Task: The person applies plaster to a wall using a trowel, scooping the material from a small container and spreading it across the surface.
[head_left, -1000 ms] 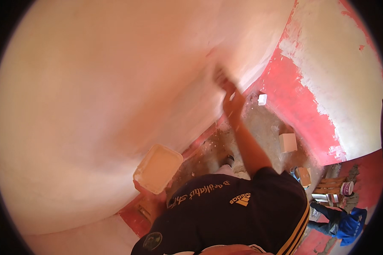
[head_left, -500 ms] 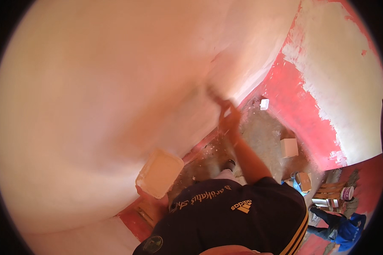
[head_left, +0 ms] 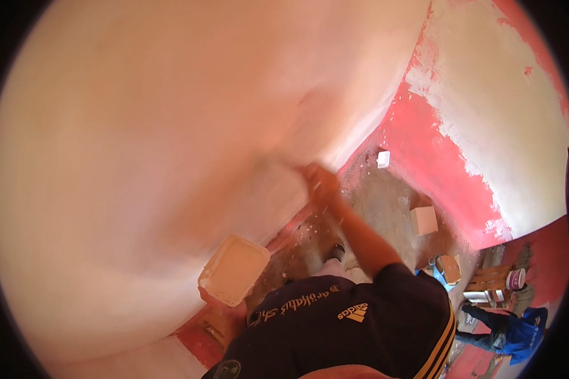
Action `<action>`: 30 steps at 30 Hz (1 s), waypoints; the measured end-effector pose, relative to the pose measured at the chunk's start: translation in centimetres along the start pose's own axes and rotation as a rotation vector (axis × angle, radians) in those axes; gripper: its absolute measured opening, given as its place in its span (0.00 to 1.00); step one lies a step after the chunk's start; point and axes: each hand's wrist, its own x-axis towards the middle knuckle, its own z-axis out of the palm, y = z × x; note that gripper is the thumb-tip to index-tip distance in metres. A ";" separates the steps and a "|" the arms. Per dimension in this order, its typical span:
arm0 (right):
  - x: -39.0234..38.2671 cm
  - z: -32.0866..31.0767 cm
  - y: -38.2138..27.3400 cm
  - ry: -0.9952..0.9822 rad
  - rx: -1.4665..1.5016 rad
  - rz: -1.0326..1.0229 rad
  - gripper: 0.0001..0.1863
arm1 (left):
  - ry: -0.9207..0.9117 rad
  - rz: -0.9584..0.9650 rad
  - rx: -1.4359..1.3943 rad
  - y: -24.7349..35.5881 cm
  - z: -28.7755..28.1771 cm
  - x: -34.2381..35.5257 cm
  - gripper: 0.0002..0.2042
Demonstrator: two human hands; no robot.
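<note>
My left hand (head_left: 226,309) supports a rectangular plastic tub (head_left: 234,270) with a pale rim and beige contents; most of its fingers are hidden under the tub. Beyond the tub, my right hand (head_left: 322,184) is closed around a handled tool (head_left: 284,159) against the wall. Motion smears the tool, so I cannot tell its exact kind. The wall (head_left: 189,126) is coated in cream and pinkish beige, and shadows of my arm fall across it.
Red paint shows on the adjoining wall (head_left: 417,123) under an off-white coat. On the floor stand a small white container (head_left: 383,159), a cardboard box (head_left: 424,220) and another box (head_left: 449,268). At lower right, a person in blue (head_left: 521,335) is near a wooden pallet (head_left: 487,287) and a bucket (head_left: 516,278).
My right hand and the blurred tool have moved left and slightly down along the wall. The tub has shifted slightly left and down in view, still with my left hand.
</note>
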 end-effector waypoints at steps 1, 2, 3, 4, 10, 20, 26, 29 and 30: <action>2.1 -1.2 3.1 0.203 0.077 0.136 0.16 | 0.011 -0.067 -0.121 0.0 -0.2 0.2 0.33; 4.9 -2.8 5.3 0.424 0.040 0.323 0.17 | 0.019 -0.098 -0.184 0.2 0.2 0.2 0.33; 9.6 -5.3 3.1 0.502 -0.043 0.411 0.19 | 0.050 -0.122 -0.243 0.4 0.0 -0.1 0.32; 11.6 -7.5 6.7 0.562 -0.143 0.435 0.20 | -0.014 0.013 0.010 0.9 1.4 -0.3 0.28; 5.1 2.5 5.6 0.366 -0.545 0.011 0.14 | -0.086 0.251 0.223 0.2 2.4 0.4 0.25; 11.2 -6.1 5.6 0.597 -0.113 0.465 0.21 | -0.252 0.003 -0.178 -1.7 -1.0 1.2 0.24; 2.1 3.6 -4.9 0.173 -0.184 -0.062 0.04 | -0.412 0.207 0.356 3.5 1.1 1.8 0.28; -0.2 1.6 -5.8 0.009 -0.171 -0.044 0.05 | -0.045 -0.145 -0.414 0.5 0.3 0.4 0.31; -0.2 0.7 -1.8 0.234 -0.122 0.062 0.08 | -0.055 -0.157 -0.410 0.1 0.2 0.7 0.31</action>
